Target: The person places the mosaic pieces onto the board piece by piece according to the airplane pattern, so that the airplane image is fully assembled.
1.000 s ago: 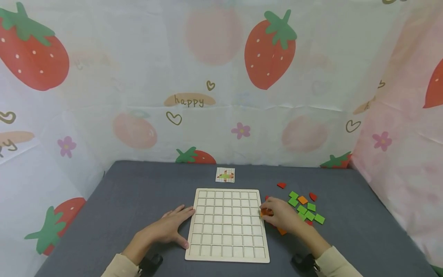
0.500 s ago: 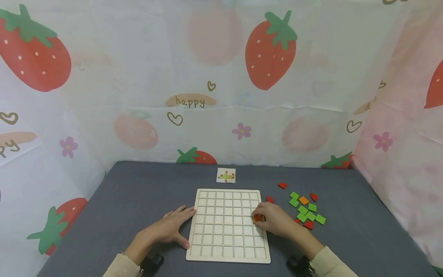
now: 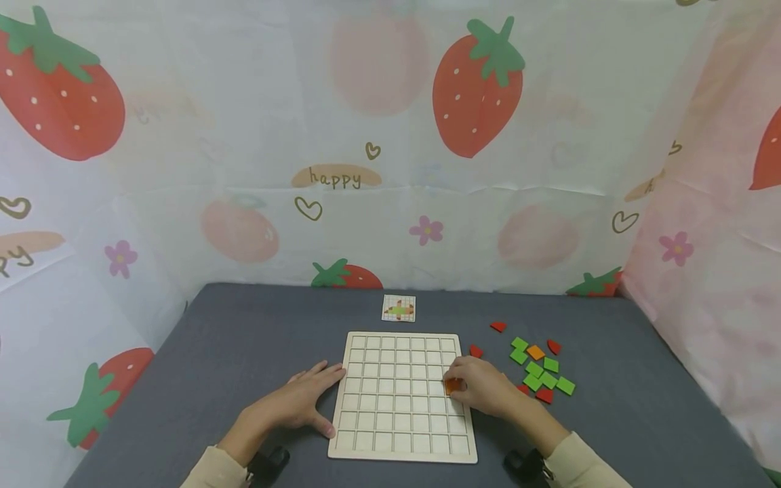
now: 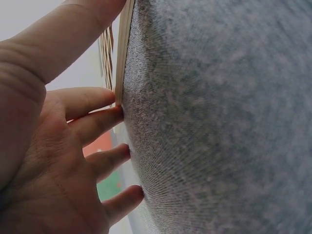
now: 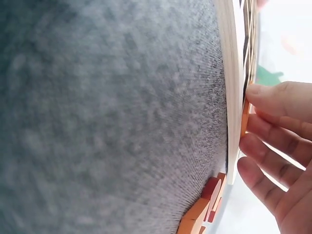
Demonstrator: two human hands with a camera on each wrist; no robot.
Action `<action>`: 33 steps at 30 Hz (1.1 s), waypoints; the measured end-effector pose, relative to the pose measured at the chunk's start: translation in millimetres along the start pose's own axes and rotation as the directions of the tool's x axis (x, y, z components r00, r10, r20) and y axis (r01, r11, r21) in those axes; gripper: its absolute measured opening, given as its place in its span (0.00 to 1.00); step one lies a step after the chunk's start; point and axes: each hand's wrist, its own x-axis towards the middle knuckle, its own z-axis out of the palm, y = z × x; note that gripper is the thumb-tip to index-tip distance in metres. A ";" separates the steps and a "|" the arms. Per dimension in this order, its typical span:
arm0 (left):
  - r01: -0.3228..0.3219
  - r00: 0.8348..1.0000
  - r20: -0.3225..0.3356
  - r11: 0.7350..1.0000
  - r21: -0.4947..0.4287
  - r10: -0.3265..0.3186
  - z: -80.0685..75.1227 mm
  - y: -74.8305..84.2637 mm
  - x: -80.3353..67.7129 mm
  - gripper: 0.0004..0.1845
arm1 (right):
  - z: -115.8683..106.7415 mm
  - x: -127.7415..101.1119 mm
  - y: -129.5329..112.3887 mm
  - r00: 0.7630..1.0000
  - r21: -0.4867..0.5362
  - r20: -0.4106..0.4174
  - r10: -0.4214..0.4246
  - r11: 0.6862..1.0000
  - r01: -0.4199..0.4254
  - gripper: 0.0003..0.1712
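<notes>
A pale wooden grid board (image 3: 393,405) lies flat in the middle of the table. My left hand (image 3: 295,401) rests beside its left edge, fingers spread; in the left wrist view thumb and fingertips (image 4: 115,96) touch the board's edge. At the board's right side, my right hand (image 3: 485,386) pinches an orange tile (image 3: 452,387) over the rightmost column of cells. The right wrist view shows this tile (image 5: 244,125) between thumb and fingers, at the board's surface; whether it sits fully inside a cell is hidden.
Several green square tiles (image 3: 534,369), another orange tile (image 3: 535,352) and several red rounded pieces (image 3: 498,327) lie scattered right of the board. Behind the board lies a small card (image 3: 398,309) with a coloured grid picture. A strawberry-print curtain (image 3: 366,230) surrounds the grey table (image 3: 268,339).
My right hand has moved left, bringing the orange tile from beside the board onto its rightmost column; over the last half second it barely shifts. My left hand stays in place.
</notes>
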 end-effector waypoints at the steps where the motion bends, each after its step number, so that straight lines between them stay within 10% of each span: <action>1: 0.002 1.000 0.001 1.000 -0.002 -0.002 -0.2 0.0 -0.1 0.57 | -0.1 0.0 -0.2 1.000 -0.001 0.000 0.001 1.000 -0.001 0.12; 17: -0.001 1.000 0.001 1.000 -0.020 0.001 -3.3 1.2 -4.5 0.56 | 1.8 5.8 -1.5 1.000 -0.011 -0.010 -0.019 1.000 0.019 0.10; 33: -0.018 1.000 0.012 1.000 0.007 0.017 -1.6 3.0 -0.1 0.56 | -23.7 -0.9 29.7 0.990 0.233 -0.007 0.144 0.963 -0.138 0.13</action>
